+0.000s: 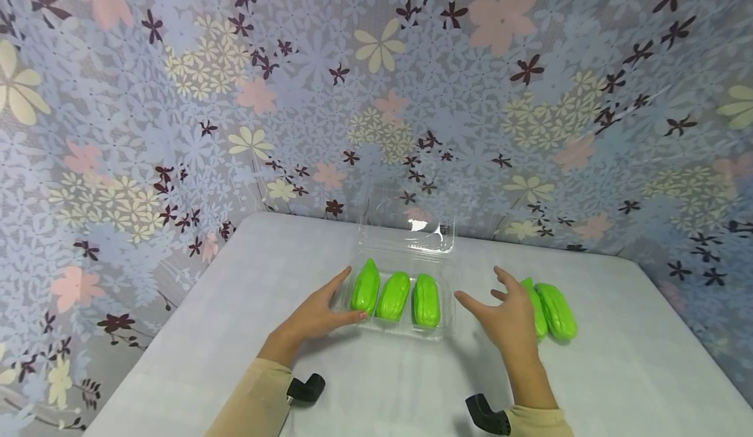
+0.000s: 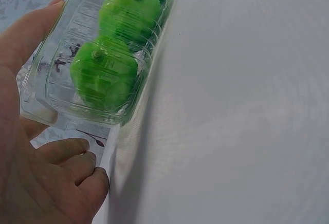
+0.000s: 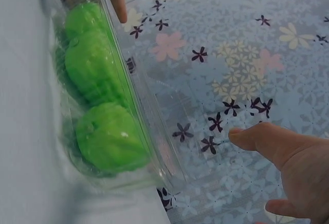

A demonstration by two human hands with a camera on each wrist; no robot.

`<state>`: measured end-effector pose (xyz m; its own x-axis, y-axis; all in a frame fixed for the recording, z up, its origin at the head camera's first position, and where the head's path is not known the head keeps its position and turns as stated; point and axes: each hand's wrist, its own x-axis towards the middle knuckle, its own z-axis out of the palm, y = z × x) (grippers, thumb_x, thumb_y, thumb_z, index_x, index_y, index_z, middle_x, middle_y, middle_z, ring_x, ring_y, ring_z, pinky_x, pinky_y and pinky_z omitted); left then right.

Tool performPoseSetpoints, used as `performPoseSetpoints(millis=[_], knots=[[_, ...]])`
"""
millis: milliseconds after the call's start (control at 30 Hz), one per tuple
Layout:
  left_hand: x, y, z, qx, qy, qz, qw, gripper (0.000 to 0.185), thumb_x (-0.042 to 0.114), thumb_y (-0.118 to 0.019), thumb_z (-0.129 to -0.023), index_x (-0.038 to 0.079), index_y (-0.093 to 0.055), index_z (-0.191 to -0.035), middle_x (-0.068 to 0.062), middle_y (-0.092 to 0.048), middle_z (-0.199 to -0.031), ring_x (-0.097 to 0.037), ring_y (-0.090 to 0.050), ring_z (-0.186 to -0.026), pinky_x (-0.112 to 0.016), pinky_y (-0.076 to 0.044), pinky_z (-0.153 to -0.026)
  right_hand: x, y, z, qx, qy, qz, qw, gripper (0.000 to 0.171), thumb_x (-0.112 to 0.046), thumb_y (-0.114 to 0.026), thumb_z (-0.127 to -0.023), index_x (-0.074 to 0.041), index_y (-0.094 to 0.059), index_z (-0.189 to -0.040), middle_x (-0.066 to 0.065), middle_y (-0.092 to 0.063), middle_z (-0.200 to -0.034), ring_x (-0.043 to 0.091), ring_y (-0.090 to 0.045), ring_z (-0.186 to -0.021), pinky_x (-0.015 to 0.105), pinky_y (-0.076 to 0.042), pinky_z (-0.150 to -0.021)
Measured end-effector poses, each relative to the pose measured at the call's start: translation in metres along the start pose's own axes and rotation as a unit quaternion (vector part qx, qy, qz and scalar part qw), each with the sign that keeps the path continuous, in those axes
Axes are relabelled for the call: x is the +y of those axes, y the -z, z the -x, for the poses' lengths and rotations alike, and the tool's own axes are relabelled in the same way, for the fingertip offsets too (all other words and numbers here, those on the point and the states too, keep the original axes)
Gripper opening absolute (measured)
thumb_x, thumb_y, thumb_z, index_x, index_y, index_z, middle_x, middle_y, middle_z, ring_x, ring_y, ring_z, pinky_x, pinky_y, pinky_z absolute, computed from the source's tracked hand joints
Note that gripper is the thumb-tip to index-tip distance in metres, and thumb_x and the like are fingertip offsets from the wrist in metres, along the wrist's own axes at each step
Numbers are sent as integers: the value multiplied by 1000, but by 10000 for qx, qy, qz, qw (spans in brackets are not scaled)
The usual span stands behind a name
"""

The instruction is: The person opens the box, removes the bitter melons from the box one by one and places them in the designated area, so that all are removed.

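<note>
Left hand (image 1: 317, 314) gripping box (image 1: 448, 306), long axis left-to-right, opening upward

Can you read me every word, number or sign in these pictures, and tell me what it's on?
There are no words, numbers or brands I can read.
Clear lid: one small dark mark, too tiny and blurred to read; I can't tell if it's writing.
Green pieces: no writing that I can see.
Patterned backdrop: just flowers and leaves, no letters.
</note>
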<state>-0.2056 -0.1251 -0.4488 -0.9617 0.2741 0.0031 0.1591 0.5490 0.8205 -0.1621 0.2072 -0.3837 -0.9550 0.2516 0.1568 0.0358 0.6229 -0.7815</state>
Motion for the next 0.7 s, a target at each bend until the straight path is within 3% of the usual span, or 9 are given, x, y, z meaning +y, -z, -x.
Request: performPoseSetpoints(millis=[700], knots=[[0, 1, 0, -22, 47, -11, 10000, 105, 56, -82, -78, 29, -25, -162, -8, -27, -164, -34, -25, -148, -61, -24, -116, -14, -21, 5, -200, 332, -110, 9992, 93, -40, -86, -81, -1, -39, -152, 28, -38, -149, 44, -54, -126, 54, -54, -92]])
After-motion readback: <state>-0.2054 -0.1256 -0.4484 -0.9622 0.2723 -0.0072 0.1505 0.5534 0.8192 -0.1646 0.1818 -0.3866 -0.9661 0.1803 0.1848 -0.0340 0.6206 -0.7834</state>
